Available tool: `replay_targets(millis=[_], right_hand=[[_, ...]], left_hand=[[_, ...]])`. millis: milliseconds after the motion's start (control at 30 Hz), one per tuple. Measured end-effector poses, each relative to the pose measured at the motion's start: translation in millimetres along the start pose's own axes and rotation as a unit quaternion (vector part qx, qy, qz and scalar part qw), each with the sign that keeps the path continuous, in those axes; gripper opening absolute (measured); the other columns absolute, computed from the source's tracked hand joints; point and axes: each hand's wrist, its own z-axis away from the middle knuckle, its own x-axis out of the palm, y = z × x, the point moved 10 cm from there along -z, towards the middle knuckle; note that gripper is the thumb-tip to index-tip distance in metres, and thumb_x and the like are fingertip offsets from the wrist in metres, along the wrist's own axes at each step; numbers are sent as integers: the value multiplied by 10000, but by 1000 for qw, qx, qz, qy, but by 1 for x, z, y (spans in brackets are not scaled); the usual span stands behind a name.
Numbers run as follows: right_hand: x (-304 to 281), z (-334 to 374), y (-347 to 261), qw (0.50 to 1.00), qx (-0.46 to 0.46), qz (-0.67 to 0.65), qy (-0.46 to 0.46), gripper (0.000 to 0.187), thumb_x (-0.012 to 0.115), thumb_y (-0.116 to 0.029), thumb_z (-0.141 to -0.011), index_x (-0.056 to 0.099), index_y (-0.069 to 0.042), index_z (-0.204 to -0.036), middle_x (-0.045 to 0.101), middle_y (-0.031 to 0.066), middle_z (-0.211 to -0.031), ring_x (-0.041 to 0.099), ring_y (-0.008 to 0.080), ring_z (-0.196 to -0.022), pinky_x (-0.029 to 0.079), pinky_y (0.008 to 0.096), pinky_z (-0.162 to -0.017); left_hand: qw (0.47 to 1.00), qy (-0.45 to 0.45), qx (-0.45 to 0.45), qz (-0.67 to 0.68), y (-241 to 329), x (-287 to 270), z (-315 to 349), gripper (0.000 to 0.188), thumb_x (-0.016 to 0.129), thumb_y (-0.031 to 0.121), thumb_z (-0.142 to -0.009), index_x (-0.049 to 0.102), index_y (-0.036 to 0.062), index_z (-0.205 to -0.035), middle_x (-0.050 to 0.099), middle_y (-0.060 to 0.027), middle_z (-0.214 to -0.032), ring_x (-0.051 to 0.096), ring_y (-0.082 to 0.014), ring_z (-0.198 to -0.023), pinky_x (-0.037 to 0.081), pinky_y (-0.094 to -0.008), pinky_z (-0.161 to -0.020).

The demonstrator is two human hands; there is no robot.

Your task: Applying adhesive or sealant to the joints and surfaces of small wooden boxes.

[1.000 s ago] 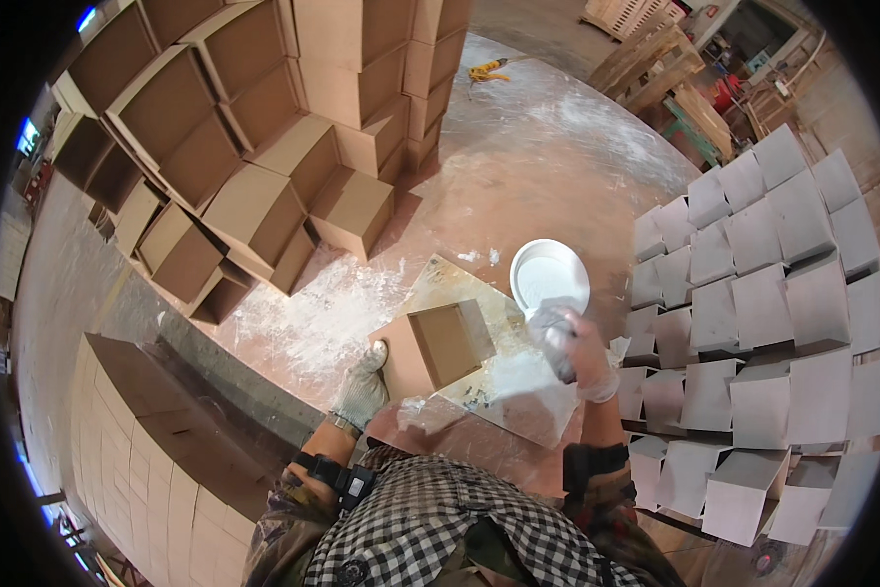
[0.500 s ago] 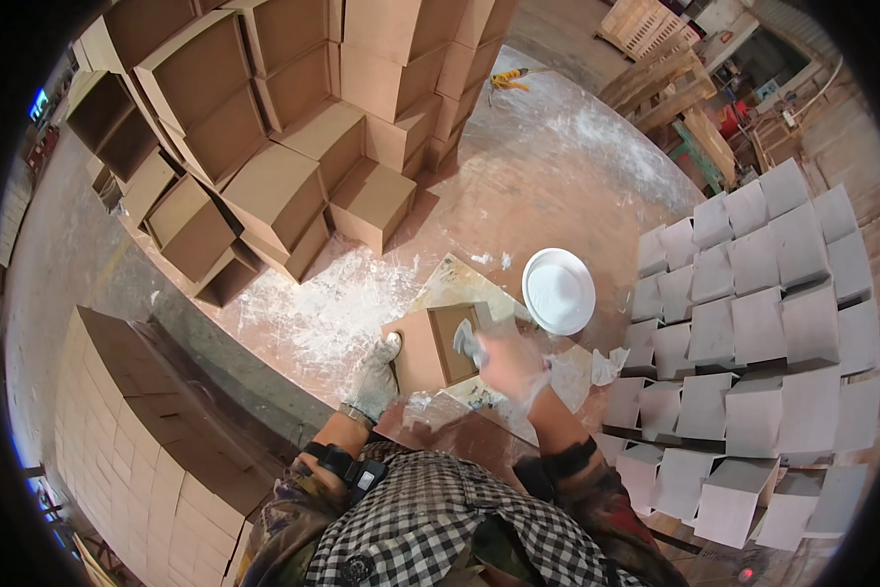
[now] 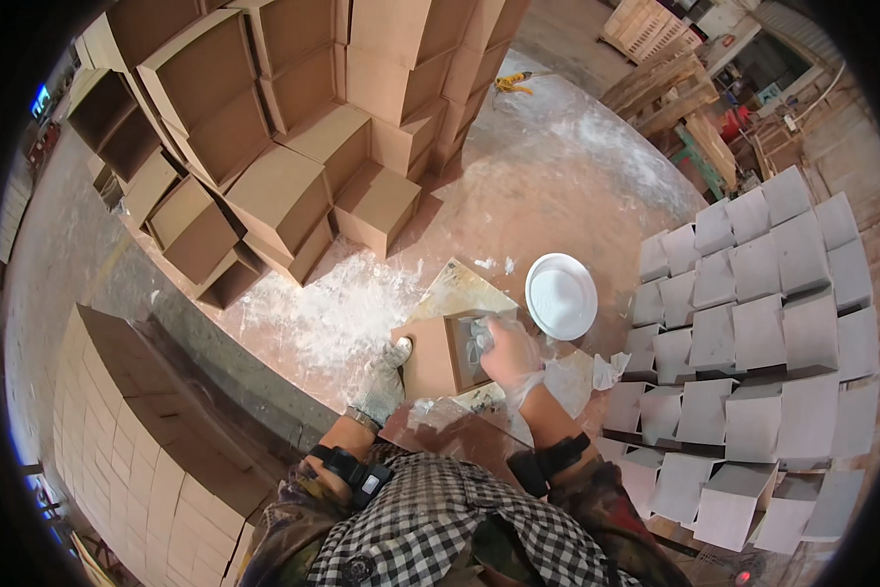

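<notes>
A small brown box (image 3: 428, 362) lies on its side on a stained board (image 3: 464, 282), its open end turned right. My left hand (image 3: 379, 377), in a whitish glove, grips the box's left end with the thumb on top. My right hand (image 3: 511, 354), in what looks like a thin clear glove, is closed on a small grey tool (image 3: 480, 339) at the box's open end. The tool reaches into the opening, where the inside looks grey-white; its exact kind is blurred. Just beyond my right hand stands a white bowl (image 3: 560, 296) holding white paste.
Brown boxes (image 3: 283, 196) are stacked high at the far left. Rows of grey-white boxes (image 3: 753, 323) stand to the right. More boxes (image 3: 156, 430) are stacked at the near left. A yellow-handled tool (image 3: 513, 82) lies at the table's far end. Crumpled plastic (image 3: 611, 370) lies beside the grey-white boxes.
My right hand and its tool have moved slightly right and up along the opening. The visible inside of the box has turned from brown to grey-white. My left hand still holds the box.
</notes>
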Motion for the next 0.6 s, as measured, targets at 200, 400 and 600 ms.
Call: replay_targets(millis=[200, 400, 600], right_hand=[[8, 7, -1, 991, 99, 36, -80, 264, 566, -141, -713, 596, -47, -958, 597, 173, -991, 569, 327, -955, 472, 420, -768], [14, -10, 15, 987, 135, -77, -35, 255, 544, -139, -735, 604, -34, -959, 607, 154, -972, 565, 330, -959, 469, 415, -777], [3, -9, -11, 977, 105, -182, -39, 222, 554, -92, -759, 636, -45, -960, 646, 153, -938, 615, 306, -888, 482, 371, -763]], left_hand=[[1000, -12, -19, 10, 2, 3, 3, 353, 568, 202, -898, 480, 31, -1193, 567, -85, -1115, 586, -190, -989, 524, -370, -856], [999, -18, -26, 24, -1, 6, 4, 342, 551, 180, -907, 468, 27, -1201, 560, -80, -1121, 576, -191, -1008, 511, -368, -880], [999, -28, -25, 4, 2, 0, 1, 368, 557, 210, -902, 472, 27, -1210, 556, -86, -1142, 557, -201, -1037, 482, -382, -917]])
